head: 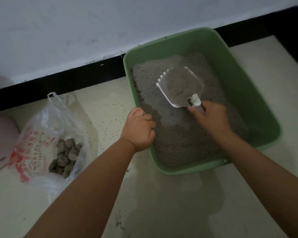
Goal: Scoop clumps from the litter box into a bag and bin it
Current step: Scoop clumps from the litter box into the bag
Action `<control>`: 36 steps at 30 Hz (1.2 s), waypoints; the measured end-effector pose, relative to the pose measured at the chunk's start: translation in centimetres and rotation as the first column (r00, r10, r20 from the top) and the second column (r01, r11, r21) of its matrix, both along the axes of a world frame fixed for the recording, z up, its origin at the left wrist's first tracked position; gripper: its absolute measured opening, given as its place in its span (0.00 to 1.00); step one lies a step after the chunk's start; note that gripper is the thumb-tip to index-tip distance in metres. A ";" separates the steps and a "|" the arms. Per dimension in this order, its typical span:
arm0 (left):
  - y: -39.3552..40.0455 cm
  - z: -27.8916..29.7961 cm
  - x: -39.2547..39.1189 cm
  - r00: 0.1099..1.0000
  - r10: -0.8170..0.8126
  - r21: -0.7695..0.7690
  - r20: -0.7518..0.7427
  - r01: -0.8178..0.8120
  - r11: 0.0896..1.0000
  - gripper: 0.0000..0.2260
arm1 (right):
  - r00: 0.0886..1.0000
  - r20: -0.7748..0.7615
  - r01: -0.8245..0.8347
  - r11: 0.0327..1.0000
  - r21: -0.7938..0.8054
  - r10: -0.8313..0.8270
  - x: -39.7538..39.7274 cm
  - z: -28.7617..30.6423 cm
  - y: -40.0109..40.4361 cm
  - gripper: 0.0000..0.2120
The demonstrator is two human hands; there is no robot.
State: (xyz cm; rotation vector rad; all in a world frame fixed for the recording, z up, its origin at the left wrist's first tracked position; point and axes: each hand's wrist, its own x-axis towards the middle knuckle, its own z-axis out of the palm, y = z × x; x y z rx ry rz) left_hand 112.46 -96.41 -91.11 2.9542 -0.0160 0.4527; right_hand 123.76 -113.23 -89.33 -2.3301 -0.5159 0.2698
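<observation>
Fingers of right hand (212,117) wrap scoop (181,88) handle; left hand (138,129) grips box (244,83) rim.

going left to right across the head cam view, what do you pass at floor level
plastic bag with grey clumps → left hand gripping the rim of the litter box → scoop → right hand on the scoop's handle

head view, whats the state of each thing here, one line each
green plastic litter box: on the floor, filled with grey litter
clear plastic slotted scoop: raised over the litter, loaded with litter
clear plastic bag with red print: open on the floor, grey clumps inside
left hand: gripping the box's rim
right hand: closed on the scoop's handle
</observation>
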 end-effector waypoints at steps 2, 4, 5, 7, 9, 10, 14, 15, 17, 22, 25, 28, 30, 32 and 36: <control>0.0 0.0 -0.1 1.000 -0.001 -0.007 0.005 0.001 1.000 0.15 | 1.000 -0.025 0.017 1.000 0.004 -0.016 -0.2 0.0 -0.8 0.10; 0.0 -0.1 -0.3 1.000 0.001 -0.025 0.013 -0.001 1.000 0.15 | 0.997 -0.040 0.060 0.998 -0.012 -0.060 -0.3 0.0 -1.2 0.11; 0.0 -0.2 -0.3 1.000 0.008 -0.035 0.024 -0.007 0.999 0.15 | 0.997 -0.030 0.070 0.997 -0.023 -0.071 -0.2 0.0 -1.3 0.10; 0.0 -0.6 -0.4 0.998 0.020 -0.069 0.059 -0.016 0.997 0.15 | 0.997 0.001 0.074 0.997 -0.029 -0.074 -0.1 0.2 -1.7 0.10; 0.1 -1.0 -0.5 0.995 0.023 -0.111 0.101 -0.011 0.994 0.15 | 0.997 0.032 0.067 0.997 -0.023 -0.066 0.2 0.4 -2.2 0.12; 0.2 -1.2 -0.6 0.993 0.023 -0.122 0.119 -0.008 0.993 0.14 | 0.997 0.046 0.060 0.998 -0.026 -0.059 0.3 0.5 -2.4 0.13; 0.2 -1.5 -0.4 0.987 0.018 -0.127 0.159 0.002 0.992 0.14 | 0.996 0.080 0.047 0.996 -0.076 -0.040 1.4 1.4 -4.0 0.13; 0.3 -1.6 -0.4 0.986 0.017 -0.128 0.166 0.005 0.992 0.14 | 0.996 0.080 0.042 0.995 -0.094 -0.035 1.7 1.7 -4.4 0.13; 0.4 -1.7 -0.4 0.985 0.013 -0.138 0.173 0.011 0.990 0.14 | 0.996 0.084 0.033 0.991 -0.132 -0.022 2.4 2.3 -5.3 0.13; 0.9 -1.4 -0.1 0.987 -0.071 -0.060 0.142 0.080 0.995 0.14 | 0.997 -0.010 -0.075 0.921 -0.382 0.077 3.6 3.5 -6.8 0.15; 3.1 -0.4 0.7 0.981 -0.162 0.106 0.107 0.150 0.983 0.14 | 0.985 -0.113 -0.172 0.841 -0.514 0.133 3.8 4.1 -7.0 0.18; 5.4 -0.1 1.7 0.970 -0.222 0.168 0.098 0.204 0.964 0.15 | 0.978 -0.115 -0.207 0.754 -0.623 0.173 3.9 4.6 -7.4 0.19; 5.4 -0.6 1.8 0.964 -0.250 0.140 0.095 0.236 0.962 0.14 | 0.973 -0.126 -0.226 0.669 -0.708 0.195 4.0 5.2 -7.6 0.20; 5.1 -1.3 1.6 0.967 -0.226 0.056 0.114 0.221 0.974 0.14 | 0.970 -0.137 -0.234 0.612 -0.756 0.202 4.2 6.3 -7.9 0.21; 5.0 -1.7 1.6 0.963 -0.228 0.006 0.141 0.229 0.973 0.12 | 0.966 -0.206 -0.258 0.506 -0.823 0.158 3.9 7.6 -8.6 0.19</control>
